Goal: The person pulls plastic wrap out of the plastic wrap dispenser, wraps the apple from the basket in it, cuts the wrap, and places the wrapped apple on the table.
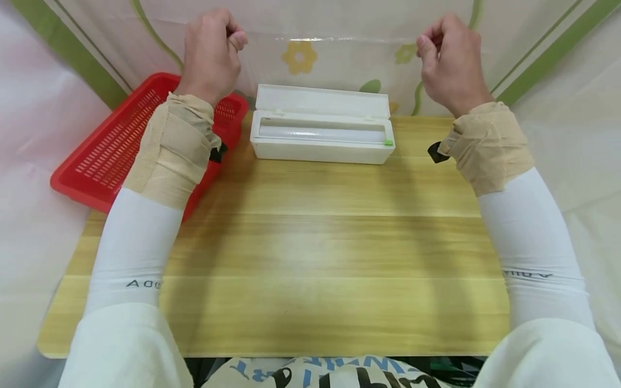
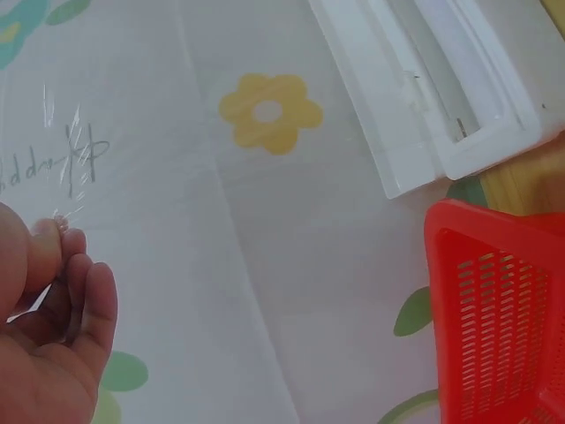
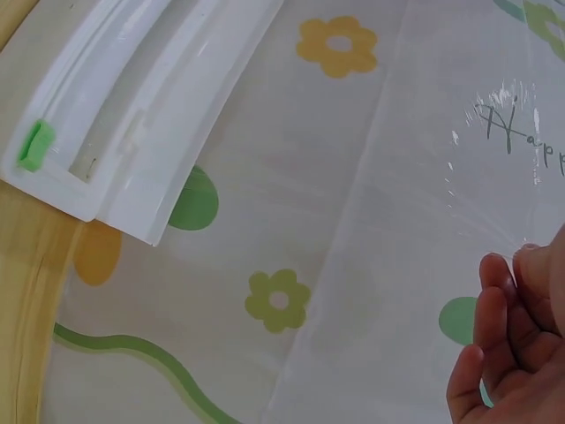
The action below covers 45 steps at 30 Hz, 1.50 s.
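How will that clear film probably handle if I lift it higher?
The clear film will probably be floppy, since it wrinkles where the left hand pinches it. Likely light, too: it looks thin, with lettering showing through.

Tabletop: yellowish wood grain, rounded near-left corner. Pale creased sheeting behind and to both sides. Its print: green stripes slanting at left and right, yellow flower, green flower, curving stem, scattered leaves. Light soft; whitish glare mid-table, blurred shadows flanking it.
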Each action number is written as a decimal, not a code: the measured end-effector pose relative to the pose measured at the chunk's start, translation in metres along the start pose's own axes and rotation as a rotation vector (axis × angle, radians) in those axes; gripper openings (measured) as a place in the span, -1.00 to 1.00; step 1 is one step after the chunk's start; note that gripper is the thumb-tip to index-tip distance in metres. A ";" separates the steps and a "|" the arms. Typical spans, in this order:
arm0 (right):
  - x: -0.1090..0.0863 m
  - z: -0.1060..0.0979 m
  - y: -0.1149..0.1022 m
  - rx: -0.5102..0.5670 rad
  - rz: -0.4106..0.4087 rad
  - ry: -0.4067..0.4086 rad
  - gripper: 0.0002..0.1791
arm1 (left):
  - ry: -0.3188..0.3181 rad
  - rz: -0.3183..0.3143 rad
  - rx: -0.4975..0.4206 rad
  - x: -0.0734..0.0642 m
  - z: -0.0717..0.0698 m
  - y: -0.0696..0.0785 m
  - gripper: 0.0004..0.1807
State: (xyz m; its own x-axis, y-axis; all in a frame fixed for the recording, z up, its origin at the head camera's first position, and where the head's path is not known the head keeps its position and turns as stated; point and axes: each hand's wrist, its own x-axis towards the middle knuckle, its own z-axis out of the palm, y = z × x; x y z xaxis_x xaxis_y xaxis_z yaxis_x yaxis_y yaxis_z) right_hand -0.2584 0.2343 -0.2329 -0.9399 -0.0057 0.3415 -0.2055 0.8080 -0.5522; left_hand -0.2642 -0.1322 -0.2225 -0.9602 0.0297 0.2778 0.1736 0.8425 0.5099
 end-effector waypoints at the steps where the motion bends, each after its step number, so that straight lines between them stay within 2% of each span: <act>1: 0.000 0.000 0.000 -0.009 -0.006 0.006 -0.85 | 0.003 -0.001 0.006 0.001 -0.001 0.001 -0.55; 6: 0.003 -0.003 -0.007 -0.043 -0.006 0.009 -0.90 | 0.014 -0.013 0.015 0.004 -0.006 0.002 -0.53; 13: 0.006 -0.005 -0.019 -0.061 0.024 0.000 -0.89 | 0.026 -0.049 -0.026 0.012 -0.012 0.002 -0.64; 20: 0.012 -0.007 -0.024 -0.055 0.030 0.006 -0.72 | 0.015 -0.072 -0.042 0.011 -0.018 0.004 -0.65; 30: 0.018 -0.009 -0.021 -0.066 -0.076 0.083 -0.83 | 0.078 0.014 -0.006 0.006 -0.022 0.010 -0.77; 35: 0.020 -0.012 -0.020 -0.079 -0.149 0.126 -0.81 | 0.106 0.049 0.020 0.010 -0.023 0.011 -0.66; 38: 0.021 -0.014 -0.021 -0.099 -0.142 0.121 -0.76 | 0.105 0.041 0.046 0.012 -0.023 0.012 -0.61; 40: 0.020 -0.016 -0.022 -0.115 -0.142 0.124 -0.68 | 0.104 0.049 0.056 0.014 -0.024 0.013 -0.60; 45: 0.023 -0.020 -0.024 -0.129 -0.173 0.151 -0.65 | 0.095 0.073 0.077 0.016 -0.028 0.013 -0.54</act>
State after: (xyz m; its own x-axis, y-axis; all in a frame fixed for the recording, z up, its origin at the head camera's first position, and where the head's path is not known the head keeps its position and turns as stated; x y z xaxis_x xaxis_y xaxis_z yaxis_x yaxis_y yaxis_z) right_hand -0.2693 0.2261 -0.1969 -0.8404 -0.0700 0.5374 -0.3139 0.8712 -0.3774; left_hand -0.2709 -0.1358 -0.1883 -0.9200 0.0443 0.3893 0.2211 0.8789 0.4226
